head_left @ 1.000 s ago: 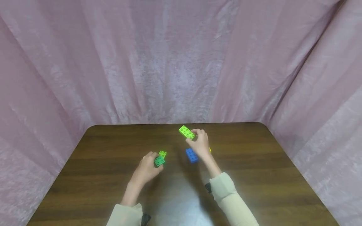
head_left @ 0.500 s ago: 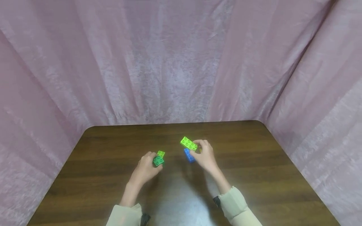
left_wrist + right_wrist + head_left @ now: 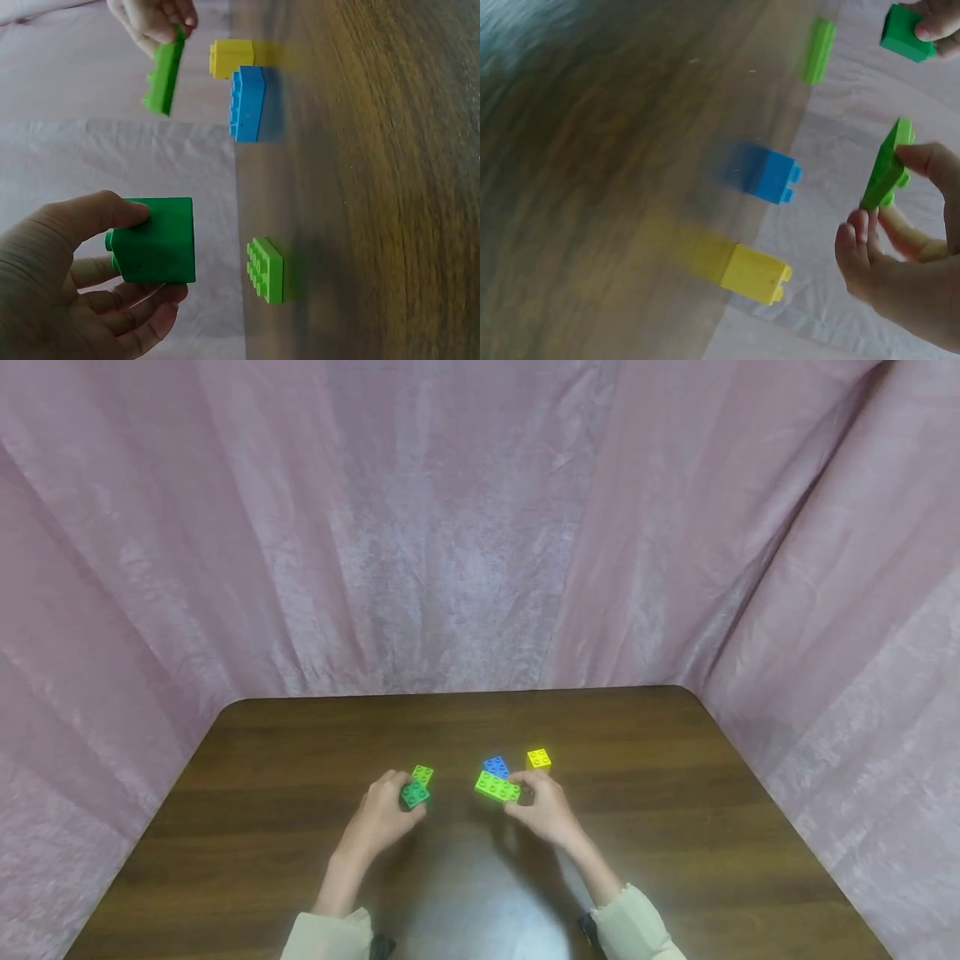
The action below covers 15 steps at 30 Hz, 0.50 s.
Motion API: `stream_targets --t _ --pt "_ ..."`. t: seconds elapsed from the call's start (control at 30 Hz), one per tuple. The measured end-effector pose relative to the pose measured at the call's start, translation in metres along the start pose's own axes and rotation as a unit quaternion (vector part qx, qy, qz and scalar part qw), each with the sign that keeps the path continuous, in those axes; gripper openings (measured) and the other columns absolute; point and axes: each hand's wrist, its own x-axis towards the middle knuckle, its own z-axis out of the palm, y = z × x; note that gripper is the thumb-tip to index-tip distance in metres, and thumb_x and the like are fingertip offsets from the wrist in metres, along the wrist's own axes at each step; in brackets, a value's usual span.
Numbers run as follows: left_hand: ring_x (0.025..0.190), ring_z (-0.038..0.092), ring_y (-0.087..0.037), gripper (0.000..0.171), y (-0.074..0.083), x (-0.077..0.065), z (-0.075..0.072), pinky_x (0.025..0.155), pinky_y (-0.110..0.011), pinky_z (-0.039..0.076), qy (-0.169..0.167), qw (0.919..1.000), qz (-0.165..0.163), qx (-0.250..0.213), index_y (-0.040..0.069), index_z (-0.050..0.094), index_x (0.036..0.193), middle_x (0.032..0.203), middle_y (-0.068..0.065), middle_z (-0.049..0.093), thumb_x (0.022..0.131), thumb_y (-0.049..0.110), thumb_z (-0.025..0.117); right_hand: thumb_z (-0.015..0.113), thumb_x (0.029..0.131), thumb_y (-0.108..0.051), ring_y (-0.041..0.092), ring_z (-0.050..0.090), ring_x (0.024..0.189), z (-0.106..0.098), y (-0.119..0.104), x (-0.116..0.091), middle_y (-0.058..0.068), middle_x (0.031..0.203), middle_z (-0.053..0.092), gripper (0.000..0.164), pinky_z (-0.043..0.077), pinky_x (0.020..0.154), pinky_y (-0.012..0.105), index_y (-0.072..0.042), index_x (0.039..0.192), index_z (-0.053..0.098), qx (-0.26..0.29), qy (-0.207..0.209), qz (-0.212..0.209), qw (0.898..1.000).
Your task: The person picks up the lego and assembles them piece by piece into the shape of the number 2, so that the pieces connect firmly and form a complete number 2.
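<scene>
My left hand (image 3: 381, 814) pinches a dark green building brick (image 3: 157, 240) between thumb and fingers, studs facing up, raised off the table. Just beyond it a flat lime green brick (image 3: 267, 270) lies on the table. On the other side my right hand (image 3: 550, 810) holds a long, thin lime green brick (image 3: 497, 787) by its right end, in the air. In the head view this long brick overlaps the near part of a blue brick (image 3: 496, 766) standing on the table. A yellow brick (image 3: 538, 759) stands to the right of the blue one, beyond my right fingers.
The brown wooden table (image 3: 300, 735) has rounded far corners. Behind it and along both sides hangs a pink velvet curtain (image 3: 465, 527). Light-coloured sleeves (image 3: 330, 935) and dark wrist straps show at both forearms.
My right hand has come down and toward me with the long lime brick, uncovering the yellow brick. The left hand has barely moved and still holds the dark green brick.
</scene>
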Motion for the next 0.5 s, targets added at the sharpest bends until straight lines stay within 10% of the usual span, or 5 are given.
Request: stream_targets --t 0.5 --pt "0.089 0.059 -0.020 0.037 -0.005 0.007 0.019 0.074 -0.030 0.054 -0.033 0.9979 0.020 -0.051 -0.007 0.064 0.111 0.103 -0.015 0.065 0.077 0.002 0.076 0.075 0.075 0.000 0.023 0.061 0.092 0.010 0.009 0.008 0.017 0.106 0.068 0.036 0.057 0.082 0.041 0.003 0.109 0.068 -0.049 -0.171 -0.044 0.983"
